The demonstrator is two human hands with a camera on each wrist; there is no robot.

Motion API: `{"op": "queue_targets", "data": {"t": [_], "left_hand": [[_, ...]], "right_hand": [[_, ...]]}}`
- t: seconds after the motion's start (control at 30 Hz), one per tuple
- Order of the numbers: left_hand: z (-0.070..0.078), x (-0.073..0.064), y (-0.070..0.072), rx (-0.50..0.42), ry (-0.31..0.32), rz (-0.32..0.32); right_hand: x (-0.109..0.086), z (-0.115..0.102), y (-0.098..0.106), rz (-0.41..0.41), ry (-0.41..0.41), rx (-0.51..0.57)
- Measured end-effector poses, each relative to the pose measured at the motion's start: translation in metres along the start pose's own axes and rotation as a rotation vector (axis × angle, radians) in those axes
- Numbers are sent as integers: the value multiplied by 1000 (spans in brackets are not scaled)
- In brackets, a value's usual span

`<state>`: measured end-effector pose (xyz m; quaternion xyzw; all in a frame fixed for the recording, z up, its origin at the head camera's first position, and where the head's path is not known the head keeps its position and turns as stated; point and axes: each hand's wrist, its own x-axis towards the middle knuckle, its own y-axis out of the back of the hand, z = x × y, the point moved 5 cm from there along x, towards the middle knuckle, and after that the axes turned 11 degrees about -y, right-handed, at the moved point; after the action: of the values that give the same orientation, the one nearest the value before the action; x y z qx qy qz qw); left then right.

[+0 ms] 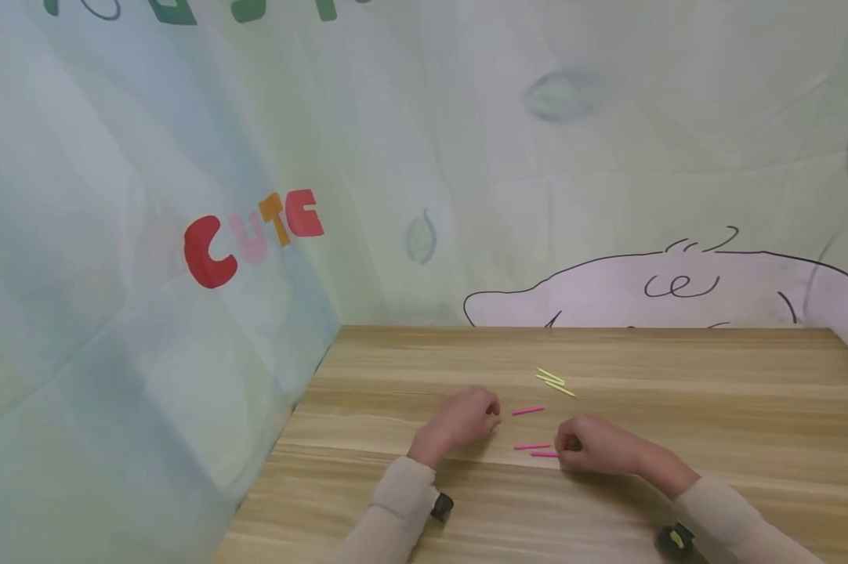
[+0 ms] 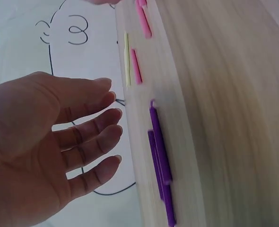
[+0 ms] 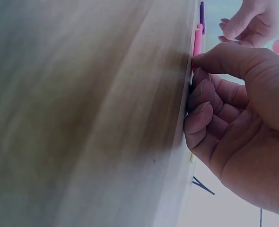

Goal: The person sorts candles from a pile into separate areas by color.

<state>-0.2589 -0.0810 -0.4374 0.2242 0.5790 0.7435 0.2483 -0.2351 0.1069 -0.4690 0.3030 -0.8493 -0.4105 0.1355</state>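
Note:
My right hand (image 1: 600,445) rests low on the tabletop with its fingers curled. Its thumb and forefinger pinch the right end of a thin pink stick (image 1: 542,454). Just above that one lies a second pink stick (image 1: 531,447), and a third pink stick (image 1: 527,410) is farther back, right of my left hand (image 1: 462,419). The left hand hovers with loosely bent fingers, holding nothing. Beside its fingertips in the left wrist view lie three thin purple sticks (image 2: 161,156), one with a fine tip; the left hand hides them in the head view.
Thin yellow sticks (image 1: 560,388) lie in a small group behind the pink ones. The wood-grain table (image 1: 713,399) ends at a printed curtain (image 1: 466,157) at the back and left. A dark wrist device (image 1: 441,507) sits under the left sleeve.

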Motion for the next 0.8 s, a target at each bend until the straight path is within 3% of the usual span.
{"op": "queue_targets", "data": {"t": [0.13, 0.47, 0.8], "left_hand": [[13, 8, -3, -14, -43, -15], [33, 23, -14, -60, -67, -101], [45, 23, -32, 51, -210, -118]], "right_hand": [[0, 0, 0, 1, 9, 8], [1, 3, 0, 11, 23, -2], [1, 0, 0, 6, 11, 6]]}}
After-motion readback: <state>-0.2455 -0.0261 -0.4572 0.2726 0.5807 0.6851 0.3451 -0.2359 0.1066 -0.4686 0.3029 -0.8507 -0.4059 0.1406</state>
